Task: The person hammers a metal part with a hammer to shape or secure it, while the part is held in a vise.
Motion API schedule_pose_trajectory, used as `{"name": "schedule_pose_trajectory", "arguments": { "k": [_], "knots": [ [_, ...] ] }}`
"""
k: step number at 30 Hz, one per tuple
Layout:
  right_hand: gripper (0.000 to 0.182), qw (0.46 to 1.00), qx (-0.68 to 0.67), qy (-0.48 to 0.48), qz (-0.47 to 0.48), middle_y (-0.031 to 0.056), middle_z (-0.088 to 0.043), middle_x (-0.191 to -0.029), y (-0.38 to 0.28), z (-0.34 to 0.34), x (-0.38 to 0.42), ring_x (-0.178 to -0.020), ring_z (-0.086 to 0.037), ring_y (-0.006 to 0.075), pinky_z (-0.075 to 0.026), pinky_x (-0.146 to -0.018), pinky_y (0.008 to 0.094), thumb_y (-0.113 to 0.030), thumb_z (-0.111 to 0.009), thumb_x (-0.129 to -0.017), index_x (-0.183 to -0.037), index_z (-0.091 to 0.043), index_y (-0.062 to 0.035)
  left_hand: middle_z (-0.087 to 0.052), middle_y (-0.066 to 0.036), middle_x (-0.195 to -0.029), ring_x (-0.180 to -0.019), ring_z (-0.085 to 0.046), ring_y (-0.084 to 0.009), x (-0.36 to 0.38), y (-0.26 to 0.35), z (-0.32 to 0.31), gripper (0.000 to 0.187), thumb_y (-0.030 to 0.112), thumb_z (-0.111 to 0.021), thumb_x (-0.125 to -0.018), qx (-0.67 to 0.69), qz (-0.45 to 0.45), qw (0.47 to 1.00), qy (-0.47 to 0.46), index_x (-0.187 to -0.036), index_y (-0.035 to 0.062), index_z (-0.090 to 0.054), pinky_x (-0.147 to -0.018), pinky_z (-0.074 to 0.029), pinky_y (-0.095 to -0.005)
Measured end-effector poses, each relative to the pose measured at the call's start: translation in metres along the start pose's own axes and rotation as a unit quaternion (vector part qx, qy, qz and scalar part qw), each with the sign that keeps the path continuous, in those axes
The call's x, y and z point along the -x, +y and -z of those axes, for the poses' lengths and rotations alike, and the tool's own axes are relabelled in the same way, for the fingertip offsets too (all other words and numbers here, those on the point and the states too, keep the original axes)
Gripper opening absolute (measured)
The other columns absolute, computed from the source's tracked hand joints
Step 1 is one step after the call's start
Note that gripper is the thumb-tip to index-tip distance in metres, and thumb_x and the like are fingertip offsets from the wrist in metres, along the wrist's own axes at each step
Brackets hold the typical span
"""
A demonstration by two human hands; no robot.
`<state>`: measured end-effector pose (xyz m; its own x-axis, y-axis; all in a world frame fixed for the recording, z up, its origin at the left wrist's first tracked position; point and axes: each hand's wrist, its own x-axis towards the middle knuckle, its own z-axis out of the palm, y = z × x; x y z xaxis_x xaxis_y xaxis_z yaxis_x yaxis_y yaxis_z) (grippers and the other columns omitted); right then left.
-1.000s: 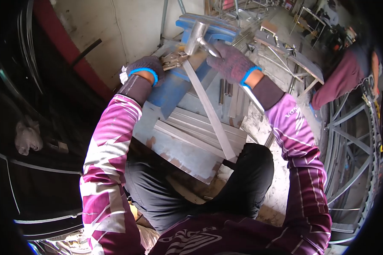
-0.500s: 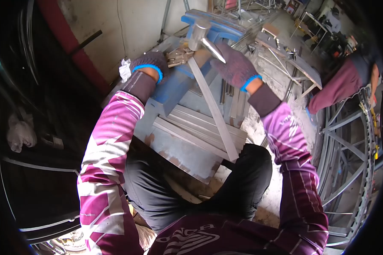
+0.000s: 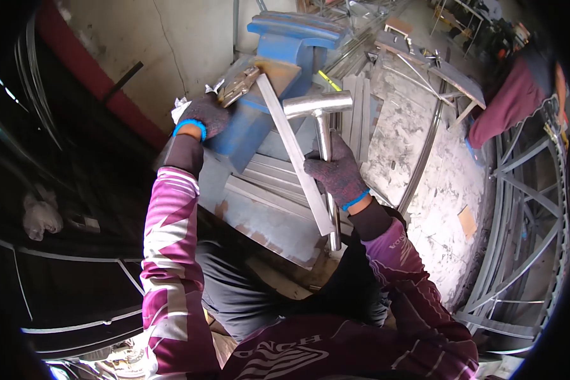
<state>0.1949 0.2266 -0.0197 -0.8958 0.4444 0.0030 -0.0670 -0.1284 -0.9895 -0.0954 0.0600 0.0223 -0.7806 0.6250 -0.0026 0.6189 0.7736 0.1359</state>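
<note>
My left hand [image 3: 204, 116], in a dark knitted glove with a blue cuff, is closed around the handles of locking pliers [image 3: 239, 86]. Their jaws meet the upper end of a long flat metal bar [image 3: 286, 136], over the rusty ledge of a blue bench vise [image 3: 297, 31]. The bar slants down toward my knees. My right hand [image 3: 339, 170], gloved the same way, grips the shaft of an all-metal hammer [image 3: 318, 104]. Its head points up and away from me, and its shaft runs alongside the bar, crossing it near the lower end.
Several flat bars [image 3: 269, 180] lie on a grey metal plate [image 3: 266, 228] before my knees. More strips [image 3: 359, 114] lie right of the vise, near a yellow object [image 3: 328, 81]. A welded metal frame [image 3: 519, 190] and another person [image 3: 510, 104] are at the right. A low bench [image 3: 434, 69] stands beyond.
The hammer has come down from above the pliers' jaws toward my body, its head now upright beside the bar. My left hand and the pliers appear lower and further left.
</note>
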Motion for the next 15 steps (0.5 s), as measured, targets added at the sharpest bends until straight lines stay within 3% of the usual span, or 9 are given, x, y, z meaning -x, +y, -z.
{"name": "schedule_pose_trajectory", "arguments": {
  "k": [2,4,7,10,12,13,15],
  "knots": [
    [0.037,0.993,0.085,0.020,0.074,0.0030,-0.058,-0.084,0.015,0.004,-0.006,-0.077,-0.059,0.0140,-0.053,-0.072,0.0336,-0.012,-0.078,-0.073,-0.100,-0.053,-0.0056,-0.068,-0.029,-0.108,-0.107,-0.064,-0.0457,0.024,0.020,0.021,0.041,0.029,-0.057,-0.084,0.036,0.062,0.997,0.030,-0.110,-0.0016,-0.067,-0.093,-0.052,-0.0487],
    [0.037,0.995,0.074,0.022,0.062,0.0044,-0.060,-0.085,0.015,0.006,-0.002,-0.078,-0.060,0.0152,-0.054,-0.072,0.0341,-0.011,-0.076,-0.072,-0.101,-0.053,-0.0051,-0.068,-0.029,-0.111,-0.109,-0.064,-0.0454,0.029,0.026,0.026,0.042,0.029,-0.057,-0.084,0.038,0.074,0.996,0.039,-0.112,-0.0004,-0.067,-0.094,-0.052,-0.0490],
    [0.038,0.992,0.085,0.043,0.078,0.0014,-0.058,-0.087,0.011,0.012,0.007,-0.080,-0.061,0.0133,-0.052,-0.075,0.0298,-0.003,-0.071,-0.072,-0.107,-0.055,-0.0048,-0.066,-0.025,-0.124,-0.118,-0.062,-0.0421,0.034,0.034,0.031,0.061,0.037,-0.055,-0.084,-0.023,0.086,0.996,0.003,-0.134,0.0026,-0.059,-0.103,-0.047,-0.0459],
    [0.035,0.978,0.153,0.057,0.131,0.0057,-0.064,-0.084,0.010,0.035,0.010,-0.079,-0.062,0.0158,-0.053,-0.072,0.0330,-0.010,-0.074,-0.075,-0.104,-0.055,-0.0042,-0.067,-0.022,-0.124,-0.116,-0.063,-0.0400,0.038,0.039,0.023,0.055,0.036,-0.055,-0.085,-0.061,0.092,0.993,0.044,-0.132,0.0078,-0.061,-0.101,-0.048,-0.0471],
    [0.029,0.972,0.150,0.075,0.163,0.0049,-0.064,-0.083,0.005,0.054,0.007,-0.079,-0.062,0.0149,-0.053,-0.073,0.0321,-0.008,-0.071,-0.077,-0.100,-0.055,-0.0035,-0.068,-0.025,-0.118,-0.114,-0.063,-0.0430,0.042,0.041,0.018,0.044,0.032,-0.057,-0.087,-0.001,0.050,0.997,0.059,-0.121,0.0068,-0.065,-0.098,-0.049,-0.0501],
    [0.027,0.979,0.105,0.085,0.152,0.0028,-0.063,-0.084,0.006,0.063,0.001,-0.080,-0.062,0.0139,-0.052,-0.074,0.0302,0.003,-0.065,-0.076,-0.101,-0.057,-0.0039,-0.068,-0.024,-0.119,-0.114,-0.063,-0.0421,0.043,0.046,0.023,0.044,0.034,-0.058,-0.088,-0.035,0.074,0.996,0.032,-0.123,0.0077,-0.065,-0.098,-0.050,-0.0499],
    [0.024,0.972,0.146,0.126,0.134,0.0034,-0.063,-0.082,0.003,0.083,-0.020,-0.074,-0.061,0.0141,-0.052,-0.068,0.0300,0.000,-0.068,-0.079,-0.100,-0.058,-0.0048,-0.069,-0.022,-0.118,-0.112,-0.064,-0.0413,0.040,0.045,0.022,0.045,0.034,-0.058,-0.088,-0.041,0.060,0.997,0.037,-0.124,0.0088,-0.065,-0.097,-0.050,-0.0496]
  ]
}}
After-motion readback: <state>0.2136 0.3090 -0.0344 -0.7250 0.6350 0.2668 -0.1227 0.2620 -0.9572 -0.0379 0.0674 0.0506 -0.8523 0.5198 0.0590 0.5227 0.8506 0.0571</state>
